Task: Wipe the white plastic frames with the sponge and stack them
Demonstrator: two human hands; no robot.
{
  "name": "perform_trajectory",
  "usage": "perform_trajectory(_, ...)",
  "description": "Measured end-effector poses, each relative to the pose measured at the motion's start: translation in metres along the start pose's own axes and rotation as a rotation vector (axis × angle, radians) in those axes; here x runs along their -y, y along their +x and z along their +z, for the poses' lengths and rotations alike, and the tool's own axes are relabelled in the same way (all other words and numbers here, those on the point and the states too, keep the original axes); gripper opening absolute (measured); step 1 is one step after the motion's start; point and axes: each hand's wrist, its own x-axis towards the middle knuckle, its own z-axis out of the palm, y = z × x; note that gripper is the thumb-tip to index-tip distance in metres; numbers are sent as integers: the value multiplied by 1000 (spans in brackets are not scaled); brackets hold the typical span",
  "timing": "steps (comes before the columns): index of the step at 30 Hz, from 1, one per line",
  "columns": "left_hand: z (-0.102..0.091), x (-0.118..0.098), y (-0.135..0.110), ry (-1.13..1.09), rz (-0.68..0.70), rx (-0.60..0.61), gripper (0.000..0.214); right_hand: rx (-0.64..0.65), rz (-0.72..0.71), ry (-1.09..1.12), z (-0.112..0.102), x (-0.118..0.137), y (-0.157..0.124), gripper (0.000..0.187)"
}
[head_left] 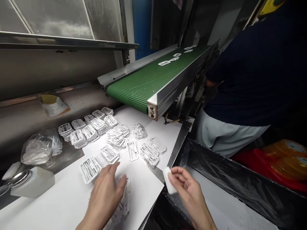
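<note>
My right hand [188,193] pinches a small white pad [169,181] between thumb and fingers, beyond the lower table edge. Whether the pad is cloth or foam I cannot tell. My left hand [105,190] hovers low over the white sheet, thumb and fingers apart, with nothing seen in its grasp. Beneath and beside its thumb lie flat white plastic frames with thin parts inside [125,201], partly hidden by the hand. A stack of similar frames [90,169] stands just left of the fingertips, and another stack [109,153] lies beyond them.
More frame stacks [88,131] line the back left. A green conveyor belt [141,83] carries several frames. At left are a plastic bag [42,147] and a white container [35,183] with a metal spoon. Pliers [171,121] lie under the conveyor. A co-worker [249,70] stands right, near a black-lined bin [230,169].
</note>
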Motion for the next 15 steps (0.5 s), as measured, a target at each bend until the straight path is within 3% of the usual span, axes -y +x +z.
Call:
perform_trajectory(5, 49, -52, 31, -443, -151, 107, 37, -99, 3, -81, 2, 12, 88, 26)
perform_trajectory(9, 83, -76, 50, -592, -287, 125, 31, -154, 95, -234, 20, 9, 152, 24)
perform_trajectory(12, 94, -88, 60, -616, -322, 77, 32, -179, 113, -311, 31, 4, 166, 26)
perform_trajectory(15, 101, -99, 70, -613, -309, 2, 34, -211, 105, -345, 35, 0, 162, 26)
